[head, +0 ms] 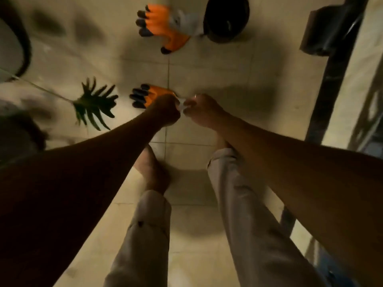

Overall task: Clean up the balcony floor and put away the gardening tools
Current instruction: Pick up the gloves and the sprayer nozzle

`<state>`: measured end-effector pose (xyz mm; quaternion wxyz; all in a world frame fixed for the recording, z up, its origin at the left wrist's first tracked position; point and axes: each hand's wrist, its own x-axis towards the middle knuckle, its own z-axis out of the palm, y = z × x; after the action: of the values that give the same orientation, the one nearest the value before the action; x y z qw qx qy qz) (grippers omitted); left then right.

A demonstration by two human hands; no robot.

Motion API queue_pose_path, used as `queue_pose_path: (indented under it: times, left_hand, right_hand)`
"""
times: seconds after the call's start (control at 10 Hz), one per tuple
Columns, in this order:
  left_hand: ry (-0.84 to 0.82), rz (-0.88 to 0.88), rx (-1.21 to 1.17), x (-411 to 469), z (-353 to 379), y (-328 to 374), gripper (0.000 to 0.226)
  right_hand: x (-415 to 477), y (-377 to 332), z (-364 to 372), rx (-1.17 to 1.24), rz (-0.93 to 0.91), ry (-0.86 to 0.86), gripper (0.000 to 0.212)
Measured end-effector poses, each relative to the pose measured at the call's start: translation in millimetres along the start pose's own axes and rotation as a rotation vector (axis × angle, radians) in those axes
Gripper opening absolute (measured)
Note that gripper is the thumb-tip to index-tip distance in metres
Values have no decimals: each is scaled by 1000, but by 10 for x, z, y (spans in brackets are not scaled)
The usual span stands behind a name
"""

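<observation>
left hand (165,109) and right hand (200,108) both pinch the pale cuff of an orange glove (148,95) over the tiled floor (207,65); second glove (163,27) lies farther off, against a black pot (227,19).

Single wide-angle head-worn view, facing steeply down, tiled floor (207,67) beneath, outstretched forearms (103,162) filling foreground.

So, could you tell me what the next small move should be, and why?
I would likely release the right hand and reach for the second glove lying by the dark pot, since the left hand also grips the near glove at its cuff.
</observation>
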<state>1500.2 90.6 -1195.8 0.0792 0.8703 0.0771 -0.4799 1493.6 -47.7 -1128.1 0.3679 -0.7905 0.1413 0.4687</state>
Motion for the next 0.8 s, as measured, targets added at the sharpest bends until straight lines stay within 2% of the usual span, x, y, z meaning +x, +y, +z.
queue_pose_path:
  times: [0.1,0.2,0.3,0.4,0.5,0.6,0.7,0.8]
  left_hand:
    - [76,78,167,221,196,-30,67]
    - [106,239,113,471,287,-42,63]
    - [157,269,150,687,404,-120,60]
    - [191,267,233,858,376,-71,51]
    - [218,239,455,748,531,-123,49]
    - [218,252,531,641,567,-266,61]
    - [204,346,303,653,207,-196,60]
    - [46,383,73,445,-64,-121,38]
  right_hand:
    - [492,252,188,12,17,13,48]
    - [859,507,376,-51,50,77,59]
    - [1105,698,555,-126,34,148,59]
    - [1242,800,692,-175,49,240,50]
    - [1332,807,693,-119,49,266,42]
    - [1318,797,589,-28,56,212,36]
    - [1197,777,463,-20,-2,176,21]
    - [971,644,255,59,-40,155,15]
